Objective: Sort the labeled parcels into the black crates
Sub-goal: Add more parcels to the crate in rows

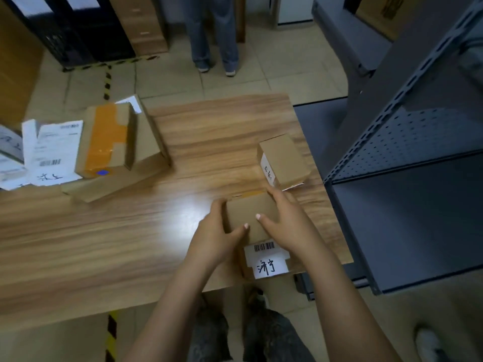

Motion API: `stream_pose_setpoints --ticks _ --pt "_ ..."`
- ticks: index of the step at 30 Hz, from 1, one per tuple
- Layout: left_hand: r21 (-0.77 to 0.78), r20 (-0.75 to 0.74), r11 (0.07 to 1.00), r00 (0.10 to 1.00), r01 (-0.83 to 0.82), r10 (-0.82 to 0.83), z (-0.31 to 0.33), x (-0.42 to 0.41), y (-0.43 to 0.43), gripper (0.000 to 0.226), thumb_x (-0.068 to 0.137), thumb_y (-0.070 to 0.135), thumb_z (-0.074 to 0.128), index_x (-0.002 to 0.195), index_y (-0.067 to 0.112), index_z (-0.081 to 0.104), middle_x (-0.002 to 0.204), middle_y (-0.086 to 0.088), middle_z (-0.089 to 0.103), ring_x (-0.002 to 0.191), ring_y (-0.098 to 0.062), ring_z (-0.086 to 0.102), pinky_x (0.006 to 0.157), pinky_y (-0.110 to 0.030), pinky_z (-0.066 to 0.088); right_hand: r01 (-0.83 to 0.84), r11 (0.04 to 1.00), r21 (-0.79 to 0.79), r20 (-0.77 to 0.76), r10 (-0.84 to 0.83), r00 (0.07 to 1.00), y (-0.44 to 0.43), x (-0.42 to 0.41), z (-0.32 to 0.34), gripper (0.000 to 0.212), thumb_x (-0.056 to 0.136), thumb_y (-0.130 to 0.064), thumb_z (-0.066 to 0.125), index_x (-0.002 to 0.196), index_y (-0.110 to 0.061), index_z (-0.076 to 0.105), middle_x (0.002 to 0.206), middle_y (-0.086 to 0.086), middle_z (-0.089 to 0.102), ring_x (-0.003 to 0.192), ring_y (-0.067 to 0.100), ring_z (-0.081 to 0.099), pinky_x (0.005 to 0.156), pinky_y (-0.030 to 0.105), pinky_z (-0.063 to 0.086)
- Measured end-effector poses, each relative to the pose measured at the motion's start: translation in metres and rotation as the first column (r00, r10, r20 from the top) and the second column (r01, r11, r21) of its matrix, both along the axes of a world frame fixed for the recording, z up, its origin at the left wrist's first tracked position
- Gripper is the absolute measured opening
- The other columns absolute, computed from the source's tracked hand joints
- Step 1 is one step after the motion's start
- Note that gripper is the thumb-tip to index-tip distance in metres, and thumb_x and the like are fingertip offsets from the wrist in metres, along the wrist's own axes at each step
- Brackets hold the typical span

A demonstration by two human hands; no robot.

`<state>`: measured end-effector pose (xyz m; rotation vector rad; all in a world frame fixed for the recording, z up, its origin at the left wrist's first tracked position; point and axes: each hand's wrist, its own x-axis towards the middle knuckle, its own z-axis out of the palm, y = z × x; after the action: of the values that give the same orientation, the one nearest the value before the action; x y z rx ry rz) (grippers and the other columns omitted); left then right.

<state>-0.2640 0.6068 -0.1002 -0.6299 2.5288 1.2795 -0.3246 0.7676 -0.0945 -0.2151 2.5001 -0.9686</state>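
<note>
both hands (217,228) grip the labeled parcel (248,212) between them.

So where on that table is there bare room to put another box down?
The widest bare patch of the table is the near-left stretch, in front of the orange-taped box and beside the left hand. The far middle, between that box and the small labelled box, is free too. The near-right corner is crowded: the right hand and left hold the barcode-labelled parcel.
</note>
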Motion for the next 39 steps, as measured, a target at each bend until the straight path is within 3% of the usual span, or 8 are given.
stream_pose_setpoints --ticks 6,10,14,22,26,30,35,39 --pt "0.16 -0.355 0.972 0.908 -0.174 0.221 0.028 -0.009 -0.019 0.037 0.08 0.042 0.07 0.111 0.045 0.05 0.111 0.016 0.058 0.105 -0.008 0.059 0.084 -0.042 0.055 0.013 0.983 -0.185 -0.197 -0.051 0.979 -0.019 -0.011 0.041 0.053 0.094 -0.037 0.058 0.143 -0.03 0.039 0.137 -0.004 0.034 0.115 0.003 0.042 0.093 0.02 0.037" --pt "0.153 -0.547 0.966 0.797 -0.206 0.257 0.057 -0.01 -0.031 0.019 0.088 0.032 0.067 0.102 0.034 0.054 0.112 0.012 0.051 0.104 0.01 0.053 0.084 -0.026 0.052 0.08 0.932 -0.352 -0.299 -0.193 0.935 -0.04 -0.008 0.068 0.034 0.096 -0.037 0.056 0.126 -0.023 0.053 0.129 -0.005 0.04 0.113 0.006 0.047 0.102 0.037 0.046" --pt "0.067 -0.662 0.968 0.715 -0.244 0.226 0.085 -0.006 -0.047 0.022 0.089 0.028 0.067 0.106 0.03 0.054 0.109 0.01 0.047 0.098 0.001 0.055 0.081 -0.023 0.049 0.037 0.903 -0.428 -0.375 -0.214 0.902 -0.059 -0.004 0.091 0.024 0.095 -0.032 0.058 0.117 -0.024 0.055 0.125 -0.007 0.045 0.108 0.004 0.05 0.098 0.038 0.048" --pt "0.059 -0.75 0.976 0.636 -0.209 0.182 0.113 0.004 -0.082 0.081 0.08 0.011 0.076 0.141 0.043 0.034 0.122 0.022 0.034 0.119 0.001 0.047 0.104 -0.039 0.046 -0.079 0.885 -0.46 -0.481 -0.173 0.86 -0.09 0.006 0.121 0.071 0.088 -0.011 0.065 0.145 -0.037 0.032 0.149 -0.006 0.034 0.135 0.006 0.035 0.113 0.037 0.036" --pt "-0.021 -0.752 0.971 0.644 -0.236 0.141 0.122 0.004 -0.092 0.102 0.077 0.012 0.079 0.148 0.047 0.014 0.121 0.009 0.028 0.105 0.008 0.044 0.096 -0.023 0.046 -0.108 0.879 -0.464 -0.485 -0.151 0.861 -0.097 0.005 0.129 0.102 0.086 -0.014 0.071 0.144 -0.059 0.001 0.153 -0.011 0.026 0.139 0.007 0.033 0.11 0.033 0.04" --pt "-0.078 -0.783 0.966 0.615 -0.247 0.094 0.124 0.003 -0.099 0.095 0.075 0.018 0.081 0.147 0.041 0.024 0.133 0.012 0.02 0.124 -0.008 0.037 0.096 -0.004 0.034 -0.099 0.92 -0.38 -0.528 -0.128 0.84 -0.103 0.001 0.131 0.097 0.084 -0.015 0.073 0.152 -0.044 0.01 0.142 -0.011 0.029 0.122 -0.002 0.038 0.079 -0.001 0.038" --pt "-0.014 -0.794 0.982 0.599 -0.189 0.104 0.127 -0.002 -0.109 0.077 0.078 0.018 0.079 0.141 0.03 0.037 0.134 0.009 0.036 0.126 -0.003 0.04 0.103 -0.027 0.044 -0.087 0.914 -0.396 -0.573 -0.173 0.801 -0.112 -0.001 0.131 0.076 0.081 -0.014 0.075 0.139 -0.041 0.035 0.143 -0.011 0.03 0.122 0.001 0.038 0.091 0.017 0.046" --pt "0.001 -0.784 0.984 0.61 -0.179 0.112 0.129 -0.005 -0.111 0.066 0.08 0.018 0.077 0.132 0.034 0.041 0.13 0.01 0.039 0.124 -0.008 0.045 0.098 -0.018 0.042 -0.079 0.888 -0.453 -0.573 -0.222 0.789 -0.116 -0.003 0.13 0.061 0.081 -0.017 0.075 0.129 -0.037 0.042 0.138 -0.012 0.038 0.126 0.005 0.041 0.095 0.029 0.05"
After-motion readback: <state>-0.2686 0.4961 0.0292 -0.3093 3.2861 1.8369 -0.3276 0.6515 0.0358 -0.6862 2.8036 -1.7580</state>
